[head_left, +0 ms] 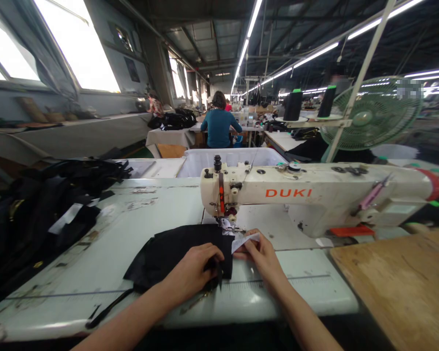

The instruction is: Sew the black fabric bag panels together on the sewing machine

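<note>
A piece of black fabric [179, 248] lies flat on the machine table, its far right corner by the needle area of the white sewing machine [252, 195]. My left hand [195, 270] rests over the fabric with curled fingers, gripping a bunched part of it near the front edge. A zipper end [205, 295] hangs below those fingers. Between the thumb and fingers of my right hand [259, 251] is a small white label [243, 240], which sits against the fabric's right edge. From the fabric's left corner a black strap [109, 309] trails toward the front.
Black fabric pieces [58, 209] are heaped at the left. Behind the machine stands a white bin [234, 158]. A wooden board [406, 282] adjoins the table at right. Beyond are thread cones [292, 106], a fan [366, 117] and a seated person in a blue top [218, 126].
</note>
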Tool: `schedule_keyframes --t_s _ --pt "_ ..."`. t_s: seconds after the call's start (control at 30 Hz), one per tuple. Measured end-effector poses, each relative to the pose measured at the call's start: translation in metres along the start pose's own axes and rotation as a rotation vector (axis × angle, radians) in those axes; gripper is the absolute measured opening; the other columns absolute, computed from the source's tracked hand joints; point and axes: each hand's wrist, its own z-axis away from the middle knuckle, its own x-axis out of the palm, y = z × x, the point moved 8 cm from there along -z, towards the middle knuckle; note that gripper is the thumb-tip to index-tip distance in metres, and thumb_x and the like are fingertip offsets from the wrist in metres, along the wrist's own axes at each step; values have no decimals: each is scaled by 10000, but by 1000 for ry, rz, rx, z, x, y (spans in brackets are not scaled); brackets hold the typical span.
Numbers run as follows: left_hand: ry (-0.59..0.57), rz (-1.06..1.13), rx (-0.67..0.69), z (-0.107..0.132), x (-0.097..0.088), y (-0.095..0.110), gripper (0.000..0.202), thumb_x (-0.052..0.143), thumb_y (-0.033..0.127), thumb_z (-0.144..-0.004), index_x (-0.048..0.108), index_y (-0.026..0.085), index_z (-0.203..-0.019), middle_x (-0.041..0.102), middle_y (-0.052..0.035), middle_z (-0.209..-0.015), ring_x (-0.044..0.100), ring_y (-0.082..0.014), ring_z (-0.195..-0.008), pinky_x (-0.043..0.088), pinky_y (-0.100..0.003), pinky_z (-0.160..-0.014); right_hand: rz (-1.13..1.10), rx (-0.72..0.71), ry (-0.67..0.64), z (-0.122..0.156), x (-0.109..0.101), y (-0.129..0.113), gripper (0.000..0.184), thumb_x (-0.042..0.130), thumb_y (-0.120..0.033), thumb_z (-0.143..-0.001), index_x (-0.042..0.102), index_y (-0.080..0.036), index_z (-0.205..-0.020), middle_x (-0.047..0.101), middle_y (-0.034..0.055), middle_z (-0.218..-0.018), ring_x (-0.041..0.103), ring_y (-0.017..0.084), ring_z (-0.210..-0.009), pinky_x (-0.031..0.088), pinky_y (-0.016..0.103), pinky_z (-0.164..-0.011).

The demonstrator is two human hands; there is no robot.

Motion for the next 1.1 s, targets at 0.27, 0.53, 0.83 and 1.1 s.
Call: schedule_keyframes --t_s 0.27,0.53,0.83,1.1 --pt "82 -92 -65 1 9 12 171 639 157 -752 551 192 -894 544 -31 -974 538 -222 -916 420 -328 -805 1 -6 -1 1 0 7 354 675 -533 -798 513 -230 -882 647 6 -785 689 227 -771 582 399 -727" --pt "86 -47 -81 -4 7 3 149 568 89 -732 551 197 -833 558 -4 -877 564 -186 -828 410 -284 -747 -20 -6 0 0 0 10 347 680 -517 -796 502 -233 -888 642 -1 -768 690 224 -760 586 401 -722" --pt "17 112 -160 -11 0 -19 123 539 128 -685 635 174 -746 628 -10 -768 580 -182 -744 387 -251 -665 -15 -19 -7 -2 2 8 376 710 -522 -766 507 -223 -869 642 -7 -759 682 201 -734 592 389 -720" --pt "-50 312 -261 -15 1 -43 178 539 229 -719 694 175 -788 653 4 -754 585 -192 -749 403 -254 -681 45 -13 -24 -4 1 7 410 693 -564 -764 510 -214 -873 658 11 -753 691 211 -702 592 394 -691"
